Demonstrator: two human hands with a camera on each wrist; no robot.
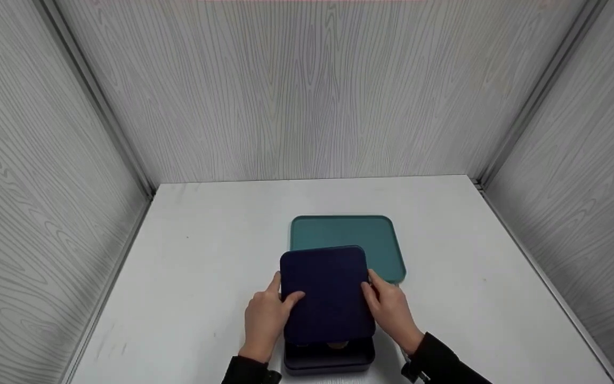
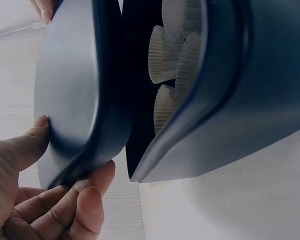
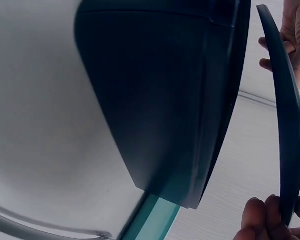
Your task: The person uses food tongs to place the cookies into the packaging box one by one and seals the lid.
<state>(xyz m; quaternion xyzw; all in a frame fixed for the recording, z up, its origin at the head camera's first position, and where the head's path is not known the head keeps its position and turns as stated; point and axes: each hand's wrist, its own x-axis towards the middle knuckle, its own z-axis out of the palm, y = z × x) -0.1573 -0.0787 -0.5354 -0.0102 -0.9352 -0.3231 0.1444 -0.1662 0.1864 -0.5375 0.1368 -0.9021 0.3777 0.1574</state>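
A dark navy lid (image 1: 328,298) with rounded corners is held over a matching navy box (image 1: 333,368). My left hand (image 1: 267,317) grips its left edge, thumb on the top face and fingers under the rim. On the opposite edge, my right hand (image 1: 395,309) pinches the lid between thumb and fingers. The lid is apart from the box, with a gap visible in both wrist views. Inside the box, the left wrist view shows several pleated white paper cups (image 2: 162,55); what they contain is hidden.
A teal tray (image 1: 379,245) lies on the white table (image 1: 205,256) just beyond the box, partly covered by the lid in the head view. Grey wood-grain panels (image 1: 307,96) enclose the table at the back and both sides.
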